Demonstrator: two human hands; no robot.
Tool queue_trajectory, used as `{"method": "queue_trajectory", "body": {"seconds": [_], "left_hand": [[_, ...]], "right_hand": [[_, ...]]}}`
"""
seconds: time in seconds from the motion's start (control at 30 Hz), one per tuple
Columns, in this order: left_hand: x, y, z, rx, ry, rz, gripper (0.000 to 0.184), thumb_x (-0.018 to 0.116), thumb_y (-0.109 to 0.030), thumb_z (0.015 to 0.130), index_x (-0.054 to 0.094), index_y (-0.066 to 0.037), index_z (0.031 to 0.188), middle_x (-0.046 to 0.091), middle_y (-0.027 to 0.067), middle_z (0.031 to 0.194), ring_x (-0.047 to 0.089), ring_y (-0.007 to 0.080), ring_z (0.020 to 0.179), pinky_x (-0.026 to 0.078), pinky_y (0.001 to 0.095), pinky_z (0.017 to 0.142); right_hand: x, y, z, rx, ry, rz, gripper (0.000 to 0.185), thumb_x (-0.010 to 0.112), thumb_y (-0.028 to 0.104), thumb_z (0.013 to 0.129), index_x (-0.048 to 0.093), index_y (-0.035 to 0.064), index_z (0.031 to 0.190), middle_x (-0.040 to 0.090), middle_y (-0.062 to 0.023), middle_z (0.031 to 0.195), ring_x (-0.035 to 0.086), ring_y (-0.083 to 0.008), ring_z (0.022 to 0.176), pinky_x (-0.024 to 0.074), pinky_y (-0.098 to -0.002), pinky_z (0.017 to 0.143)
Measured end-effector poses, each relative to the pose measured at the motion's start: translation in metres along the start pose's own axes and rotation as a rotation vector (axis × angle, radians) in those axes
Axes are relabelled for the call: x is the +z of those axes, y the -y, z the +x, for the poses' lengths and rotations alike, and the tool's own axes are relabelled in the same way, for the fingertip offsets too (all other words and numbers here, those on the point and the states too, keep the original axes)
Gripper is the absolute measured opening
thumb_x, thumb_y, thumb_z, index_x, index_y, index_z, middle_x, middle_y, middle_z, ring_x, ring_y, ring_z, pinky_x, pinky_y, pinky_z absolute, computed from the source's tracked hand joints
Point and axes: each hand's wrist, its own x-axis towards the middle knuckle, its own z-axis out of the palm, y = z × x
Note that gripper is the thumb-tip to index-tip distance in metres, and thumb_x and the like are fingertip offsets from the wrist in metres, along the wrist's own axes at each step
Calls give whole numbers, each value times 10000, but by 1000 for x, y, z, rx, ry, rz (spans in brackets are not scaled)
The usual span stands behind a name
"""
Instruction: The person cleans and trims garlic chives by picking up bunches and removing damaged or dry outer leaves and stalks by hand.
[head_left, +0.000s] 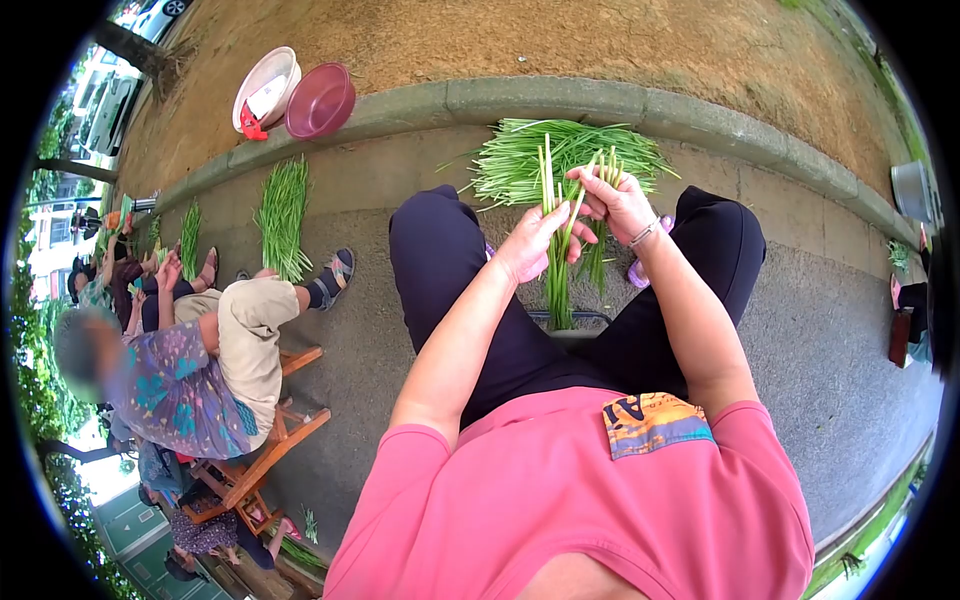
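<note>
At the far left, a person (185, 385) sat on a wooden chair (285, 440), with other people beyond. A small bunch (190, 240) of green stalks lay on the pavement, and a larger bunch (284, 215) lay nearer, just beside that person's foot. Above it stood a white bowl (272, 72) with something red (252, 124) at its rim, and a maroon bowl (322, 100) close on its right, both beside the curb (540, 97).

In the middle, the left hand (528, 243) had its fingers closed round a bunch of stalks (558, 290), pale ends up and green leaves hanging between the knees. The right hand (625, 212) was almost against it, thumb and fingers pinching more pale stems (608, 165), with a thinner lot of leaves (595, 262) hanging below. Past the hands, a broad heap (500, 170) of the same greens lay near the curb. At the far right stood a metal tub (910, 190).

The step in hand looked like gathering or sorting stalks between the two hands. Moving stems across would call for a steady left hold, a light right pinch and pale ends held level.
</note>
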Motion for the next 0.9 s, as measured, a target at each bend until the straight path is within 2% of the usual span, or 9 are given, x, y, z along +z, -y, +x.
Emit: {"method": "queue_trajectory", "body": {"seconds": [0.07, 0.13, 0.27, 0.43, 0.63, 0.73, 0.77, 0.83, 0.9], "left_hand": [[1, -3, 0, -2, -11, -6, 352, 386, -331, 926, 483, -30, 1082, 593, 143, 826, 554, 139, 590, 451, 263, 524], [1, -4, 0, -34, -10, -12, 391, 383, -327, 924, 457, -9, 1140, 595, 159, 875, 578, 174, 672, 494, 311, 615], [1, -5, 1, -54, -21, -47, 394, 378, -319, 926, 448, -4, 1152, 585, 164, 910, 587, 195, 701, 508, 338, 664], [-3, -6, 3, 50, -178, -75, 358, 368, -298, 931, 455, -24, 1145, 574, 164, 959, 595, 230, 773, 508, 373, 703], [-14, -8, 5, 138, -217, -55, 346, 361, -298, 932, 502, -28, 1096, 575, 131, 1051, 562, 228, 955, 466, 361, 775], [-18, -12, 2, 166, -280, 9, 365, 355, -297, 933, 503, -7, 1096, 560, 152, 1108, 535, 226, 1038, 440, 356, 846], [-19, -14, 2, 165, -281, 8, 365, 355, -297, 933, 503, -7, 1096, 560, 152, 1108, 535, 226, 1038, 440, 356, 846], [-21, -16, 2, 183, -282, -53, 373, 355, -300, 932, 501, 0, 1099, 556, 157, 1114, 527, 239, 1048, 440, 381, 867], [-24, -18, 2, 172, -254, -77, 385, 362, -303, 929, 477, 4, 1132, 540, 163, 1132, 514, 250, 1064, 442, 406, 876]], "right_hand": [[0, 0, 2, -26, -18, 20, 194, 547, 198, 864, 606, 31, 942, 391, 63, 525, 315, -44, 461, 252, -195, 449], [-2, -1, 4, -54, -35, 29, 190, 561, 203, 855, 618, 36, 928, 395, 64, 520, 315, -44, 459, 249, -196, 450], [-4, -3, 5, -63, -26, 23, 184, 553, 203, 861, 618, 37, 909, 402, 63, 521, 323, -43, 458, 262, -195, 452], [-3, -1, 7, -139, -34, 42, 183, 523, 203, 879, 604, 39, 871, 414, 50, 520, 350, -45, 465, 292, -198, 458], [-10, 1, 13, -146, -51, 128, 216, 459, 234, 911, 549, 56, 827, 388, 39, 524, 315, -62, 444, 259, -216, 434], [-17, 5, 15, -210, -175, 138, 221, 461, 250, 910, 548, 70, 814, 390, 32, 523, 314, -70, 436, 255, -221, 426], [-23, 7, 17, -223, -174, 132, 234, 459, 262, 909, 548, 75, 801, 414, 27, 549, 349, -70, 457, 283, -221, 434], [-21, 14, 17, -248, -345, 6, 248, 457, 275, 909, 544, 81, 781, 446, 22, 586, 397, -68, 502, 324, -218, 456], [-29, 15, 20, -259, -353, 2, 262, 455, 285, 908, 538, 85, 762, 490, 14, 633, 437, -74, 547, 360, -217, 485]]}}
